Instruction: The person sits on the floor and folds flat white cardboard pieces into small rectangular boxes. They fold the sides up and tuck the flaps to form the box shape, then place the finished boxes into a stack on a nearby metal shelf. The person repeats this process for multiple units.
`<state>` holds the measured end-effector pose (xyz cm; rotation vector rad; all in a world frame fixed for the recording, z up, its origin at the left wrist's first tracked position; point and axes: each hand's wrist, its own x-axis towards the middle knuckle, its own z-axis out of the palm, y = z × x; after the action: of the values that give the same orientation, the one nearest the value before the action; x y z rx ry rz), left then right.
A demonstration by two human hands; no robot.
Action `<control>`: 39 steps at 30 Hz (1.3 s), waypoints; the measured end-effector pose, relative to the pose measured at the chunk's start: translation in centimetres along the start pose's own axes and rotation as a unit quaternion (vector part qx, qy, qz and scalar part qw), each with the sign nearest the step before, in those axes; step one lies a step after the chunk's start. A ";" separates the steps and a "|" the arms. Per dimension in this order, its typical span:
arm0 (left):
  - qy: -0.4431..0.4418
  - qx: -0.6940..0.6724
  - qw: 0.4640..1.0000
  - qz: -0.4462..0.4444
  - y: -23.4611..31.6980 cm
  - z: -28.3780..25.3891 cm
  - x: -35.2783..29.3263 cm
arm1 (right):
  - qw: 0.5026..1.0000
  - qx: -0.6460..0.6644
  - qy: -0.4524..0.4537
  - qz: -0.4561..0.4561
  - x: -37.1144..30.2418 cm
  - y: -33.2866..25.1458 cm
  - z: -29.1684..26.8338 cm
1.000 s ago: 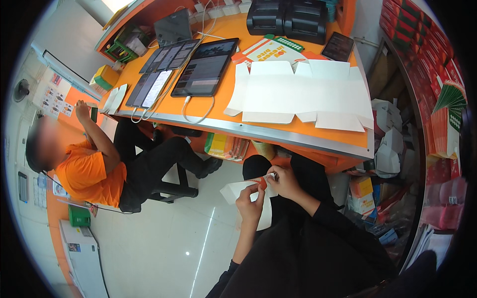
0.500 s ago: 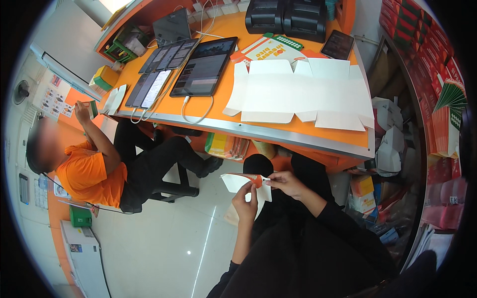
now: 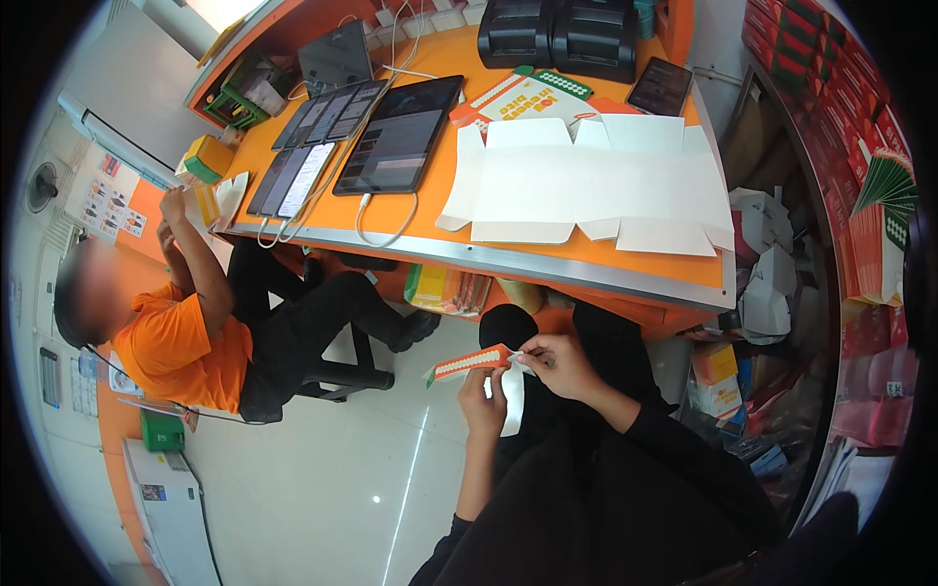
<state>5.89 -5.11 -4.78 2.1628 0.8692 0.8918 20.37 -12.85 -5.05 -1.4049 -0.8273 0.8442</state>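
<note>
Over my lap I hold a partly folded cardboard box [image 3: 467,364], with an orange, white-patterned side turned up and a bit of green at its left tip. My left hand [image 3: 483,401] grips its lower edge, thumb and fingers closed. The fingers of my right hand [image 3: 559,367] pinch the box's right end, where small white flaps show. A white part of the box hangs below, partly hidden by my left hand. On the orange table [image 3: 440,230] ahead lie flat unfolded box blanks [image 3: 596,186], white side up.
A tablet [image 3: 401,137], several phones [image 3: 305,181] and cables cover the table's left part. Black machines [image 3: 557,39] stand at the back. At left a seated person in an orange shirt [image 3: 186,342] handles a small box. Red stacked cartons [image 3: 850,127] line the right side.
The box in my hands has turned, so its orange patterned side now faces up instead of mostly white. The person at left has brought both hands together at a yellow box.
</note>
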 end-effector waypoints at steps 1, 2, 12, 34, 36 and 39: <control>0.005 0.013 1.000 0.008 0.0 0.1 0.1 | 1.000 -0.008 0.008 -0.020 -0.1 -0.1 0.1; 0.013 0.027 0.999 0.015 -0.1 0.1 0.0 | 0.999 -0.017 0.012 -0.040 -0.1 -0.4 0.2; 0.083 -0.117 0.989 -0.021 0.5 1.2 -0.5 | 0.994 -0.047 0.032 -0.094 -0.2 -3.0 0.4; 0.049 -0.233 0.968 -0.083 0.2 0.9 -0.3 | 0.992 -0.056 0.000 -0.116 0.1 -4.7 -0.6; 0.050 -0.224 0.971 -0.062 -0.4 0.9 -0.5 | 0.996 -0.027 -0.004 -0.087 0.0 -4.9 -0.6; 0.107 -0.208 0.972 -0.021 0.0 1.4 -0.1 | 0.998 0.001 0.010 -0.069 -0.1 -5.6 -0.7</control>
<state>6.90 -5.55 -5.62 1.7042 0.7472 1.1851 20.93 -13.24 0.59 -1.3356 -0.8968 0.7248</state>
